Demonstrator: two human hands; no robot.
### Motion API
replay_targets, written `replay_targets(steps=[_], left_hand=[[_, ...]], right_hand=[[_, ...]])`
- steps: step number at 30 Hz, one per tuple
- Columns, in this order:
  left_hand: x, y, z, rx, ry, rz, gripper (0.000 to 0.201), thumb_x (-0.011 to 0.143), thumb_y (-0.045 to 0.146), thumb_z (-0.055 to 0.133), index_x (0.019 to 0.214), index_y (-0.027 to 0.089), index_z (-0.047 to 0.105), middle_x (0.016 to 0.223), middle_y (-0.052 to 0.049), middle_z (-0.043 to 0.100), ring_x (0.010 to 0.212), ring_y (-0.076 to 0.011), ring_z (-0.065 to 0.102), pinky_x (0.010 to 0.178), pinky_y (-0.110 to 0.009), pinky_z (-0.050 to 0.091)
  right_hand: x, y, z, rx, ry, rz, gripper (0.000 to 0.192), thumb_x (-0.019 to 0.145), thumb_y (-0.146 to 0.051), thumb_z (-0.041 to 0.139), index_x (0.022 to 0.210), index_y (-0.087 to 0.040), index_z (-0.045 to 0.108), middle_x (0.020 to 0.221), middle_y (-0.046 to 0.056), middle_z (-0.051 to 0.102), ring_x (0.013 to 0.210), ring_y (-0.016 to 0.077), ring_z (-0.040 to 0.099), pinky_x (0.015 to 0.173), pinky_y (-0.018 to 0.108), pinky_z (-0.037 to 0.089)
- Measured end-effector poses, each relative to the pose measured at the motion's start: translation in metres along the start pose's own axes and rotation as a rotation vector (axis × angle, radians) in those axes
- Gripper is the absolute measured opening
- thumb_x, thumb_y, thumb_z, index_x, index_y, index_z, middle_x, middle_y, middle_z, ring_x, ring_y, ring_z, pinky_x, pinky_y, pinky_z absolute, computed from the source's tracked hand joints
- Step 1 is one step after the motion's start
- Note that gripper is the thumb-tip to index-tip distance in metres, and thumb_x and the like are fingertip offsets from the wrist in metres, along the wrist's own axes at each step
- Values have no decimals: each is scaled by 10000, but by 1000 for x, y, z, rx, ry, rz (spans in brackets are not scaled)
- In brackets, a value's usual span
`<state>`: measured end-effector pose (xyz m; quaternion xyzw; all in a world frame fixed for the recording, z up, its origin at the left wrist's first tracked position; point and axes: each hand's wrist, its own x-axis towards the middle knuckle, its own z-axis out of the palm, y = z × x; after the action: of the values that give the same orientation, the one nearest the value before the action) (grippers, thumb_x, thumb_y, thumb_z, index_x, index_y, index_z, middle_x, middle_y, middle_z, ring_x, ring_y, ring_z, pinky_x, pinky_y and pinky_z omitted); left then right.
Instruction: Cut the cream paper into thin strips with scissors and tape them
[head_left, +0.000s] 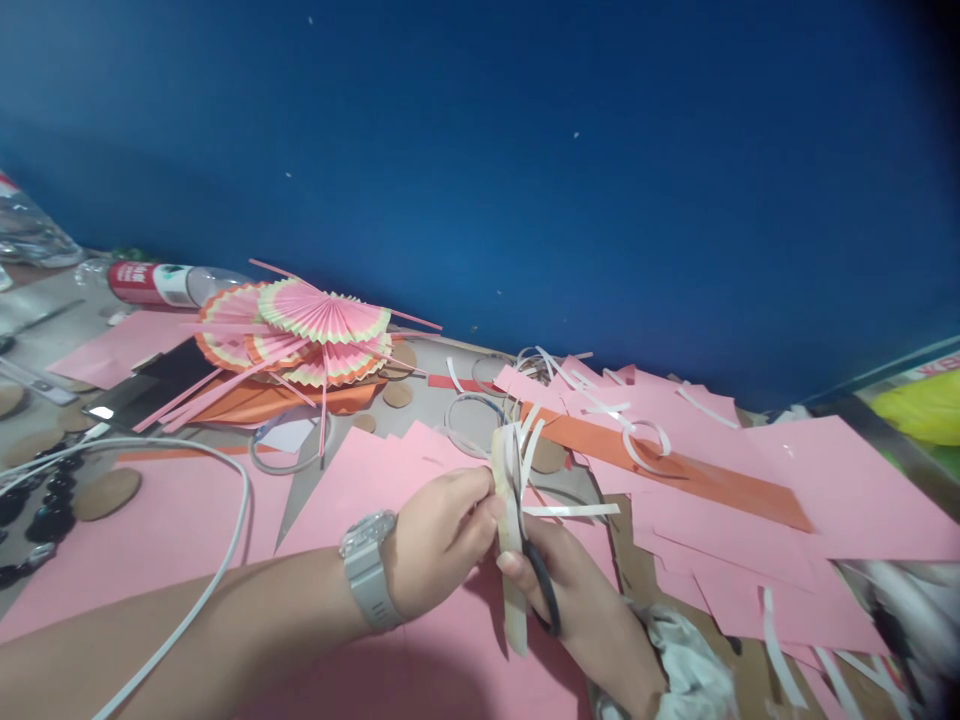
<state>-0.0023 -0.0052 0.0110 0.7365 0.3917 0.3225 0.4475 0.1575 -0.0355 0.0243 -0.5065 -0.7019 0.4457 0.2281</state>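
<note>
Nearest: pale fabric (694, 660) is encircling the right wrist; a grey wristwatch (367, 570) is sitting on the left. The right hand (562, 570) is closing around black-handled scissors (550, 600), its thumb resting by a pale yellow-white strip (514, 625). The left hand (442, 545) is pinching that strip between thumb and curled fingers. The strip is standing nearly upright between the hands, alongside the scissors; whether the blades are gaping or meeting cannot be told. Narrow white strips (574, 511) are jutting out around the blades.

Pink paper sheets (465, 680) are lying beneath the hands, more overlapping to the right. A white cable (244, 500) is looping across the left forearm. Beyond it, a brown disc (107, 494) is lying near the sheets' left side.

Farther: an orange paper strip (727, 485) is crossing the right-hand pink sheets, a curled white strip (664, 440) resting over it. Pleated paper fans (330, 312) are overlapping at left, near a red-labelled plastic bottle (146, 283) that is lying on its side. A blue wall (480, 180) is rising behind everything.
</note>
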Motion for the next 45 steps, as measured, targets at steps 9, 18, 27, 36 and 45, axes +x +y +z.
replay_targets(steps=[9,18,27,36,45], left_hand=[[0,1,0,-3,-5,-2,209,900,161,339,697,188,386,658,33,433,579,-104,404,574,-231,353],[-2,1,0,-38,13,42,196,909,177,349,732,184,434,686,18,473,604,-111,436,598,-240,376],[-2,0,2,-35,174,-37,273,946,276,315,698,195,394,620,32,466,555,-105,450,567,-249,363],[-2,0,2,24,149,-72,281,946,278,299,690,199,383,627,21,468,560,-116,428,566,-259,353],[-2,0,2,16,133,-55,289,952,278,288,691,196,383,621,23,463,560,-112,423,565,-249,355]], right_hand=[[0,0,-1,45,-19,8,217,881,-409,473,814,-208,523,725,3,557,719,184,526,637,259,431],[1,2,1,133,-13,7,221,874,-377,508,757,-189,500,658,-29,468,645,147,447,596,234,388],[4,4,0,119,-65,-21,184,861,-325,547,756,-177,517,688,-29,522,646,142,487,605,233,388],[3,-2,0,115,-46,-4,199,866,-361,539,817,-171,568,688,-21,542,621,137,485,583,228,387],[3,2,0,82,-40,-31,224,877,-382,522,837,-169,577,707,-17,572,646,147,515,613,232,407]])
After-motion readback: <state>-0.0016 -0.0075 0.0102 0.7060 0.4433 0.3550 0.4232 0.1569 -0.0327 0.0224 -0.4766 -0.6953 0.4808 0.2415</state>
